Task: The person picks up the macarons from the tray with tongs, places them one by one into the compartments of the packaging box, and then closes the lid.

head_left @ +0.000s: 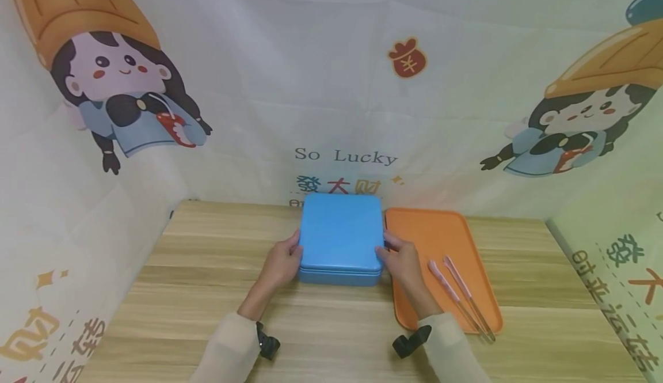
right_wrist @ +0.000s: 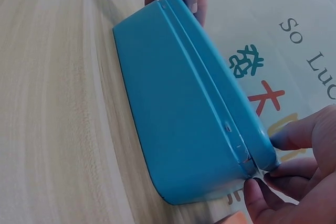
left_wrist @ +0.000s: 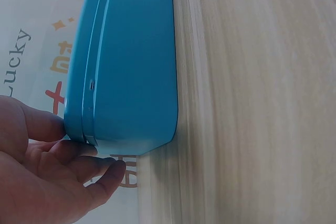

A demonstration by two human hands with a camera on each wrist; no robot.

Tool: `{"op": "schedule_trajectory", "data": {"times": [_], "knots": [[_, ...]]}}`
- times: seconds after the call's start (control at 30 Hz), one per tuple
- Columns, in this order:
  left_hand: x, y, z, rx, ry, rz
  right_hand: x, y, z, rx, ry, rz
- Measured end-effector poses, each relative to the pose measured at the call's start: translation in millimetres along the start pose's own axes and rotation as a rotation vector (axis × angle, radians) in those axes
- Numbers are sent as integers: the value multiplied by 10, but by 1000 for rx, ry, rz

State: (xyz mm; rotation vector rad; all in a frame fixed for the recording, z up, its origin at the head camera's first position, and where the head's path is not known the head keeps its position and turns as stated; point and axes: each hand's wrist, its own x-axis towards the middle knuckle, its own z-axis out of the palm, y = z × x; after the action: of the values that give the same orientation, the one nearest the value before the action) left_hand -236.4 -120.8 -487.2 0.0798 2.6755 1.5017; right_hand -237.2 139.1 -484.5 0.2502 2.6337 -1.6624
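Observation:
A blue rectangular box (head_left: 339,233) with a lid stands on the wooden table. My left hand (head_left: 282,263) holds its left side, the thumb against the lid's edge. In the left wrist view, the fingers (left_wrist: 107,179) curl beside the box's corner, just below the lid seam. On the opposite side, my right hand (head_left: 403,259) pinches the lid (right_wrist: 231,85) at its near corner. A thin dark gap shows there between lid and box body in the right wrist view. The inside of the box is hidden.
Right of the box lies an orange tray (head_left: 425,230), close to its side. A pair of tongs (head_left: 463,296) with pinkish handles rests on the tray, the metal ends over its near rim. A printed cloth (head_left: 331,83) hangs behind the table (head_left: 207,302) and along both sides.

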Motion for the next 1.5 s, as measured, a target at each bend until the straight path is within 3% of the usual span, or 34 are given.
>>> {"op": "schedule_trajectory", "data": {"times": [0.33,0.87,1.23,1.37,1.5], "knots": [[-7,-6,1,4,-4,-29,-17,55,9,3,-14,-27],[-17,-67,47,39,18,-1,-2,89,52,-11,-3,-74],[-8,-79,42,65,17,18,12,105,136,-178,-26,-259],[35,-113,41,47,9,12,40,106,154,-200,-24,-265],[82,-154,58,55,-5,63,62,102,162,-233,-38,-238]]}}
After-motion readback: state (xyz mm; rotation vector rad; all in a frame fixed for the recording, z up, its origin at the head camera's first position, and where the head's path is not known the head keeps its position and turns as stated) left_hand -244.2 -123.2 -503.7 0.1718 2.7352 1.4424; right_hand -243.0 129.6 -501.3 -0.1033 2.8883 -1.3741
